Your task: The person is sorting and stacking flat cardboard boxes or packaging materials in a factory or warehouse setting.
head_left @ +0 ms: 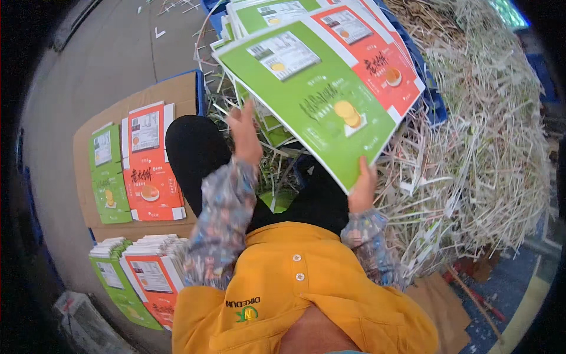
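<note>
A stack of printed cardboard sheets (312,94), each with a green panel and a red panel, is tilted in front of me. My right hand (362,192) grips its near corner, with the fingers along the edge. Just off the left edge of the stack is my left hand (244,133), slightly blurred, with its fingers apart and nothing visible in them. More green and red sheets (253,17) lie beneath and behind this stack, partly covered by it.
A large heap of shredded paper strips (460,159) fills the right side. To my left, green cartons (109,177) and red cartons (154,171) lie on a brown cardboard sheet (82,159). Nearer are upright bundles of green and red pieces (147,277). A stick (474,304) lies lower right.
</note>
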A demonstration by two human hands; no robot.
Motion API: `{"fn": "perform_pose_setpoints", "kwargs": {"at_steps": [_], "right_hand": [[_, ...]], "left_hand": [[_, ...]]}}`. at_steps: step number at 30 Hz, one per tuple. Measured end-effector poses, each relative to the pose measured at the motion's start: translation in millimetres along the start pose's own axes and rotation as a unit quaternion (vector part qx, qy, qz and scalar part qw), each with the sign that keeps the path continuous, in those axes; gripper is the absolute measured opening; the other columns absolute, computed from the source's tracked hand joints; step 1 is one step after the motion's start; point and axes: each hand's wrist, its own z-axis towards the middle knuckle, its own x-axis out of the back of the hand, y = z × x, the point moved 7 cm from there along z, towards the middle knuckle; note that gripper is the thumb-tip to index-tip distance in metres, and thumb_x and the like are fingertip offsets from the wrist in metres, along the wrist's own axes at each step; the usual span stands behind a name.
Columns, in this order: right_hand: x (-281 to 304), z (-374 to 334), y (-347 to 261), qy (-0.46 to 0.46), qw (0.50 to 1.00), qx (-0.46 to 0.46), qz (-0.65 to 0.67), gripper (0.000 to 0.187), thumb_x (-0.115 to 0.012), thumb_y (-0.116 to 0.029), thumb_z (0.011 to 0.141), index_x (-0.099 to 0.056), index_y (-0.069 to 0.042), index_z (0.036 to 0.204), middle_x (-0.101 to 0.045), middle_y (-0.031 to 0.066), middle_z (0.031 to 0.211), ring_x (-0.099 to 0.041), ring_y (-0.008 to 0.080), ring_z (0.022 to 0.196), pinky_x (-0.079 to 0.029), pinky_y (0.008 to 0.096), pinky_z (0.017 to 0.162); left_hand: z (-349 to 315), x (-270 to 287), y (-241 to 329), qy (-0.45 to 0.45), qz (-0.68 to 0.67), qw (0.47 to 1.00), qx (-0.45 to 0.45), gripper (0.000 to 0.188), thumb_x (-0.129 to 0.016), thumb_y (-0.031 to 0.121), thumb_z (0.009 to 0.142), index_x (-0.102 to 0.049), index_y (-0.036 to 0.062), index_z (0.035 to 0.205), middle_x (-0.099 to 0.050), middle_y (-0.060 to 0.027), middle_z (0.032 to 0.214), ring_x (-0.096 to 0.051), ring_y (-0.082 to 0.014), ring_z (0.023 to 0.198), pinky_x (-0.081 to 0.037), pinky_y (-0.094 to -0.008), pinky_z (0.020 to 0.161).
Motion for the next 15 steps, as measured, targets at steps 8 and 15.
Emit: {"fn": "perform_pose_setpoints", "kwargs": {"at_steps": [8,15], "right_hand": [[-40.0,4.2,52.3,-0.058,0.985,-0.101,0.126,0.028,-0.046,-0.017,0.087,-0.043,-0.002,0.109,-0.052,0.0084,0.102,-0.052,0.0179,0.093,-0.044,0.0309,0.077],[-6.3,47.6,38.7,-0.043,0.985,-0.094,0.138,0.025,-0.048,-0.025,0.086,-0.048,-0.005,0.101,-0.055,0.0034,0.092,-0.055,0.0148,0.081,-0.047,0.0294,0.067]], "left_hand": [[-85.2,-45.1,-76.4,-0.193,-0.072,0.935,0.288,0.031,-0.057,0.007,0.077,-0.049,-0.0026,0.105,-0.056,-0.0117,0.100,-0.056,-0.0231,0.086,-0.048,-0.0343,0.075],[-103.9,-54.0,-65.8,-0.198,-0.077,0.921,0.327,0.030,-0.053,0.010,0.081,-0.045,-0.0019,0.108,-0.054,-0.0122,0.100,-0.055,-0.0246,0.088,-0.048,-0.0345,0.077]]}}
